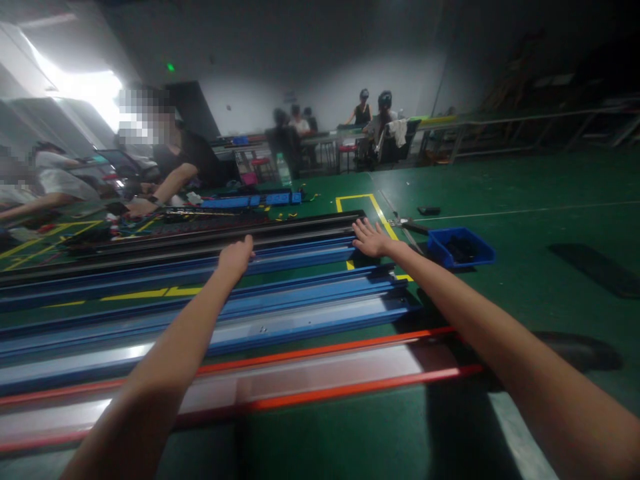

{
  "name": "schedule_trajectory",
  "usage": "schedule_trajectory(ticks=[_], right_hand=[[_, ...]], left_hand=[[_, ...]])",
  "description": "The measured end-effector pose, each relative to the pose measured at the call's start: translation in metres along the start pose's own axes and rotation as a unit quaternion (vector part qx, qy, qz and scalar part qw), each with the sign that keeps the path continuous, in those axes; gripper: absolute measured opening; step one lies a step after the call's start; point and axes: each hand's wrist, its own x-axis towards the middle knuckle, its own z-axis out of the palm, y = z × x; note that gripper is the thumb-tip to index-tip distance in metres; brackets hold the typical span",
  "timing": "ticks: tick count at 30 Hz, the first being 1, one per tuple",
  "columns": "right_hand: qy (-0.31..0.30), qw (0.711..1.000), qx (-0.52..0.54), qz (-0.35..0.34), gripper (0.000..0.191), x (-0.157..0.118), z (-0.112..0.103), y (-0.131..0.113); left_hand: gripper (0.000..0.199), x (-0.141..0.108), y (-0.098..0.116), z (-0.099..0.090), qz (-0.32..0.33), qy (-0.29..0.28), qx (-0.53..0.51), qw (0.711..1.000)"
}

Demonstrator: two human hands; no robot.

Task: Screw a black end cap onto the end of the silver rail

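Long blue metal channels (320, 317) lie side by side across the green table, with a red-edged channel (330, 370) nearest me. Behind them are long black rails (280, 230). My left hand (237, 259) is at the far blue channel, its fingers curled round the edge beside the black rails. At the right ends of the black rail and the far blue channel, my right hand (370, 238) rests with its fingers spread, palm down, holding nothing.
A blue bin (461, 248) with dark small parts stands to the right, near a dark tool (414, 227). Blue parts (250, 201) and a bottle (283, 169) are farther back. A person (183, 157) works across the table at left; others sit behind.
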Motion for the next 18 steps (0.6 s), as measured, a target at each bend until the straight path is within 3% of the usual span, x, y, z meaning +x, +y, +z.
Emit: schedule_trajectory(ticks=[18], right_hand=[[-0.009,1.000,0.009,-0.009,0.079,0.012,0.002,0.007]], left_hand=[[0.033,0.014,-0.002,0.001,0.006,0.006,0.021,1.000]])
